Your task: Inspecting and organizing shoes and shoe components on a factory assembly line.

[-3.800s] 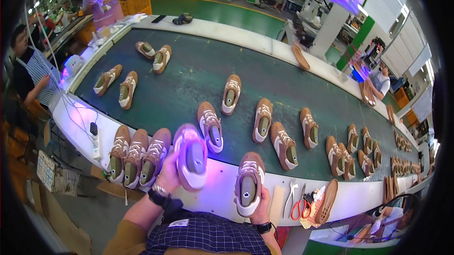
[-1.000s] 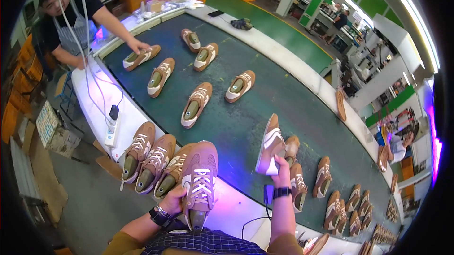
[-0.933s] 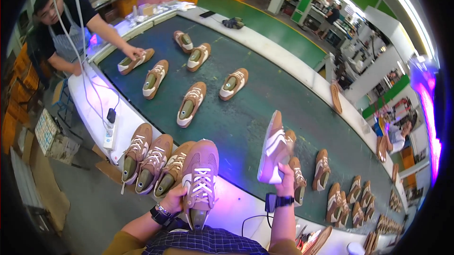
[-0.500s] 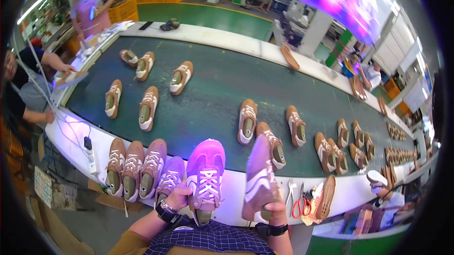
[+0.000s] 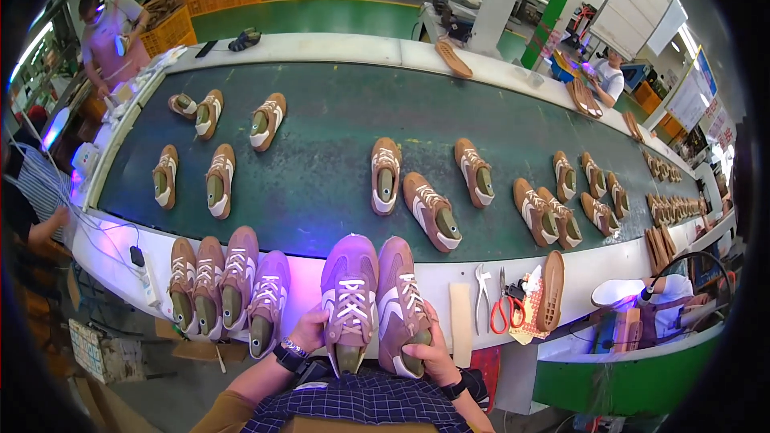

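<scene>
Two brown sneakers with white laces and white side stripes stand side by side, toes away from me, over the bench's near edge. My left hand [image 5: 308, 332] grips the left sneaker [image 5: 350, 276] low on its outer side near the heel. Around the heel of the right sneaker [image 5: 394, 280] wrap the fingers of my right hand [image 5: 433, 353]. Greenish shoe lasts fill both openings. Purple light tints the toes. Just left of my left hand stands a sneaker [image 5: 269, 296], beside a row of several like it [image 5: 207, 280].
A dark green conveyor belt [image 5: 321, 184] carries several more sneakers. On the white ledge to my right lie a pale strip [image 5: 460, 325], pliers [image 5: 482, 296], red-handled scissors [image 5: 507, 314] and a brown sole [image 5: 552, 292]. A power strip [image 5: 150, 284] with cables sits left. Other people work around the belt.
My right hand has brought its sneaker, earlier tilted and blurred, leftward and upright against the one in my left hand. The view has shifted, and the pale strip now shows.
</scene>
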A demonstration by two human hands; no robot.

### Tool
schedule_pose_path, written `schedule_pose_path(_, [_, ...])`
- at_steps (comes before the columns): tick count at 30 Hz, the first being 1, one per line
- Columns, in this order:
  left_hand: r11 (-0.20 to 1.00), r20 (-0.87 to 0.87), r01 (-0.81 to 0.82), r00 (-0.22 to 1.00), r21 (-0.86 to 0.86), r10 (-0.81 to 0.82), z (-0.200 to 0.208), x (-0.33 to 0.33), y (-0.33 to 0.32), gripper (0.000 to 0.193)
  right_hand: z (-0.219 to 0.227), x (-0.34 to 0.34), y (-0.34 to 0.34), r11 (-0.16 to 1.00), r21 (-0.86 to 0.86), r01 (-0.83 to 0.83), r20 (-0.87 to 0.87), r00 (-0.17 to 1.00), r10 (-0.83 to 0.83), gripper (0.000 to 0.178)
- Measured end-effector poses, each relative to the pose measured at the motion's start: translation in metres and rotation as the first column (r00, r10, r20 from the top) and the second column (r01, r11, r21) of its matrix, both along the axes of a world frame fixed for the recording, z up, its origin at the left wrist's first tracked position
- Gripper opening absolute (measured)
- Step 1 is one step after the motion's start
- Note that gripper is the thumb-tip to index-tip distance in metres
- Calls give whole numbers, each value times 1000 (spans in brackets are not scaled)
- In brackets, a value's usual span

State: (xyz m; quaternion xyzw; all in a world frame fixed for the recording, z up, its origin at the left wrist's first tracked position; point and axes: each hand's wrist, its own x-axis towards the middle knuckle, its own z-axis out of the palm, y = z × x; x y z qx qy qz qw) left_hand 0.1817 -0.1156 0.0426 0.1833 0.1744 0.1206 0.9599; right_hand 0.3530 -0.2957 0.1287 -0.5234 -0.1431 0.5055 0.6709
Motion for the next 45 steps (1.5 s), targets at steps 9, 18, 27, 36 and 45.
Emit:
schedule_pose_path(9, [988, -165, -132, 979, -84, 117, -19, -20, -14, 71, -12, -4, 12, 996, -89, -22, 10, 1000, 23, 99])
schedule_pose_path(18, [978, -137, -205, 971, -48, 196, -16, -28, -15, 72, -78, 17, 25, 910, -394, 131, 777, 575, 254, 88])
schedule_pose_path(27, [972, -97, -237, 967, -10, 235, 6, -23, -7, 70, -26, -24, 61, 945, -102, -310, 341, 881, 326, 111])
schedule_pose_path(36, [960, -192, -250, 943, 126, 270, 32, -3, 17, 48, -47, -42, 76, 822, -65, -566, 366, 753, 548, 135])
schedule_pose_path(45, [910, -281, -364, 868, 200, 409, 32, 14, 30, 37, -63, -52, 78, 832, -31, -555, 301, 788, 537, 132])
